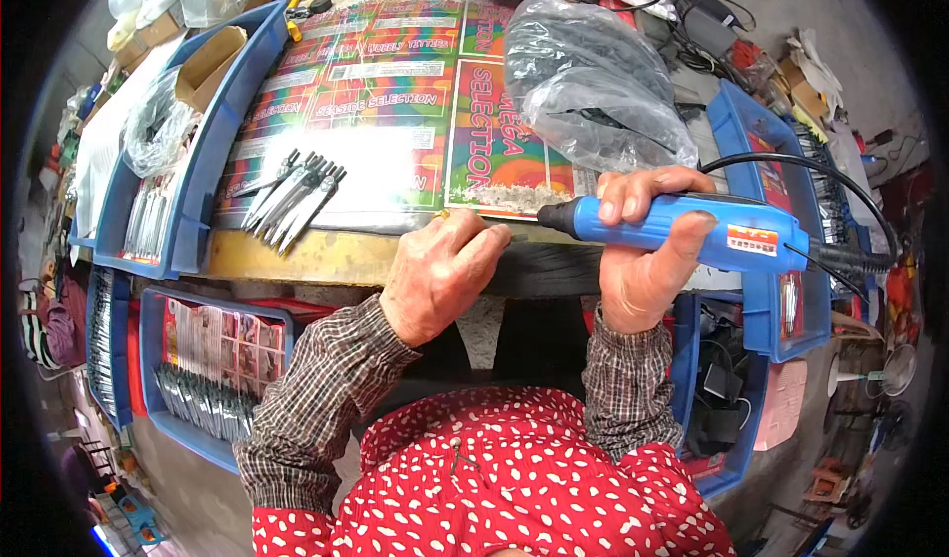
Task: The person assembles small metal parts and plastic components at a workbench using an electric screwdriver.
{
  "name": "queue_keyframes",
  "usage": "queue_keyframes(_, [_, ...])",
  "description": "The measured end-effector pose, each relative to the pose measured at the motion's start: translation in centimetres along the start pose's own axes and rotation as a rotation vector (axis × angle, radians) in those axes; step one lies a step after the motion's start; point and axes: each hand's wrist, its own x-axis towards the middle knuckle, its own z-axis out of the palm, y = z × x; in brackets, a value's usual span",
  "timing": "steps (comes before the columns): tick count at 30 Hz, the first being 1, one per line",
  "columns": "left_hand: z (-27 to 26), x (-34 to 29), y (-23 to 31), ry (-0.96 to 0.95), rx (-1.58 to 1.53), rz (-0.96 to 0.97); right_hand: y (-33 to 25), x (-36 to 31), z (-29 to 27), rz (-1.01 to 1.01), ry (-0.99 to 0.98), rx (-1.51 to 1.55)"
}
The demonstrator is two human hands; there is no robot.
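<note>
My right hand [643, 246] is wrapped round a blue electric screwdriver [682, 229] with a black nose, held level and pointing left. Its black cable leaves the rear end. Opposite the nose, my left hand [445, 272] is closed in a pinch at the table's front edge. What its fingers hold is mostly hidden, with only a small yellow bit showing by the fingertips. To the left of that hand lies a loose pile of slim silver-white pieces with black ends [295, 201]. Colourful printed sheets under a shiny clear cover [381, 162] spread across the table.
A clear plastic bag [598, 83] with dark contents sits behind the screwdriver. Blue bins flank the table: one at the left [188, 196], another at the right [736, 122]. Below left, a blue bin [217, 359] holds rows of slim pieces. Cables [697, 48] tangle at the back right.
</note>
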Motion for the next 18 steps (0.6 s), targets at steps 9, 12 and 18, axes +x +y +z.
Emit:
queue_keyframes(9, [0.4, -0.9, -0.1, 0.052, 0.211, 0.146, -1.6, -0.3, 1.1, -0.002, 0.031, -0.049])
queue_keyframes(12, [0.5, -0.9, -0.2, 0.070, 0.173, 0.147, -1.8, -0.4, 1.4, -0.005, 0.027, -0.045])
queue_keyframes(18, [1.0, -1.2, -0.4, 0.132, 0.151, 0.154, -1.6, -0.8, 1.4, -0.001, -0.001, -0.010])
